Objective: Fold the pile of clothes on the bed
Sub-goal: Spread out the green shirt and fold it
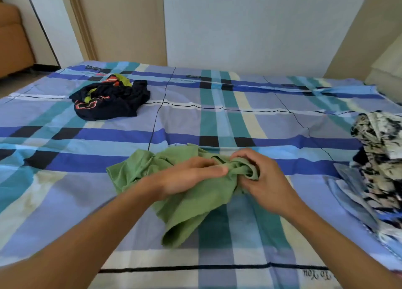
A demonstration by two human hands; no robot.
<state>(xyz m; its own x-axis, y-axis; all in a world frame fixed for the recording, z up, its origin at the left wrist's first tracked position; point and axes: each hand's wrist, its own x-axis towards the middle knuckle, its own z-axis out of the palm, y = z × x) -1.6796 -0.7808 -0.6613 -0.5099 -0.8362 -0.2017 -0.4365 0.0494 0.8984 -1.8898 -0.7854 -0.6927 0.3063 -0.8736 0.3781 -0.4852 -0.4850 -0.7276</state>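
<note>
A crumpled green garment (189, 204) lies on the bed in front of me. My left hand (187, 175) rests across its middle, fingers stretched to the right and pinching the cloth. My right hand (261, 175) is closed around a bunched fold of the same garment at its right end. A dark navy garment (111, 99) with orange and lime trim lies in a heap at the far left. A black-and-cream patterned pile of clothes (378, 156) sits at the right edge.
The bed is covered by a blue, teal and cream plaid sheet (217, 119). Walls and a door frame (82, 23) stand behind the bed. An orange seat (10, 38) shows at the far left.
</note>
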